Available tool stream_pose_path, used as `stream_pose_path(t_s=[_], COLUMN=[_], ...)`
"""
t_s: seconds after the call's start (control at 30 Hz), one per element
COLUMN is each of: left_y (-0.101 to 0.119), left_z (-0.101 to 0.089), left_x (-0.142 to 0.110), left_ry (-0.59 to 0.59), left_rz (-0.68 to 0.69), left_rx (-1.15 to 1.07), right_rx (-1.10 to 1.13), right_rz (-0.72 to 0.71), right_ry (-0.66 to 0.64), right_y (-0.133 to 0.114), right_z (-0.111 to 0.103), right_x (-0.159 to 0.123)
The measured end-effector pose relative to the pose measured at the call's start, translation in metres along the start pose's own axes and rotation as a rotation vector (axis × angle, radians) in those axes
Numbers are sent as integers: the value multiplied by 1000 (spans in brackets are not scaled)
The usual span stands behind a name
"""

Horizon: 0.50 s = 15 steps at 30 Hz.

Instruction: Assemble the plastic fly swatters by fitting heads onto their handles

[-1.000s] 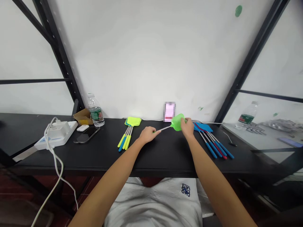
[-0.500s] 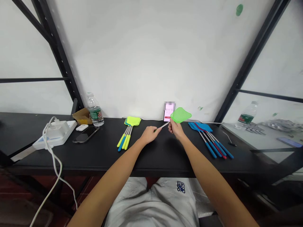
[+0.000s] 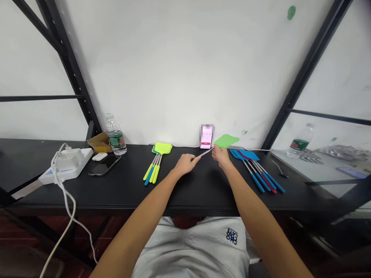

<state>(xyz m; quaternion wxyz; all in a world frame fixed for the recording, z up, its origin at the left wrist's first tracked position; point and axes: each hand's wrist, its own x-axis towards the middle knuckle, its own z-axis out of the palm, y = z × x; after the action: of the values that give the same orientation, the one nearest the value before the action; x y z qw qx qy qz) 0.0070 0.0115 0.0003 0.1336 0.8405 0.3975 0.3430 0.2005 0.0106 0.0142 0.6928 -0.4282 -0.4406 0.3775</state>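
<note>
A green fly swatter [image 3: 226, 141] is held between both hands above the black table. My left hand [image 3: 185, 164] is closed around its handle, which is mostly hidden in the fist. My right hand [image 3: 221, 156] grips it where the rod meets the mesh head. Between the hands a stretch of thin metal rod shows. Left of my hands lies a bunch of yellow and blue fly swatters [image 3: 156, 164]. To the right, close to my right hand, lies another bunch of blue and red fly swatters [image 3: 259, 170].
A lit phone [image 3: 206, 137] leans on the wall behind my hands. At left are a water bottle [image 3: 116, 135], a cardboard box [image 3: 100, 143], a white case [image 3: 99, 156], a dark phone [image 3: 104, 165] and a power strip [image 3: 68, 170] with white cables. Black posts flank the table [image 3: 116, 197].
My right hand has moved right, away from my left, and more metal rod shows between them. The green head has shifted right and looks flatter. My left hand has moved slightly right.
</note>
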Motion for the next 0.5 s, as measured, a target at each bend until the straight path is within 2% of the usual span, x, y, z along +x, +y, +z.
stream_pose_path(t_s=[0.33,0.4,0.5], left_y=[-3,-7,-17], left_z=[0,-3,-12], left_x=[3,2,-3], left_ry=[-22,-35,-37], left_rz=[6,-2,-33], left_rx=[30,54,92], right_rx=[-30,-12,66], right_rz=[-23,-26,-32], right_ry=[57,102,300], right_y=[-2,-3,-8], right_z=[-15,-27,-53], right_x=[10,18,28])
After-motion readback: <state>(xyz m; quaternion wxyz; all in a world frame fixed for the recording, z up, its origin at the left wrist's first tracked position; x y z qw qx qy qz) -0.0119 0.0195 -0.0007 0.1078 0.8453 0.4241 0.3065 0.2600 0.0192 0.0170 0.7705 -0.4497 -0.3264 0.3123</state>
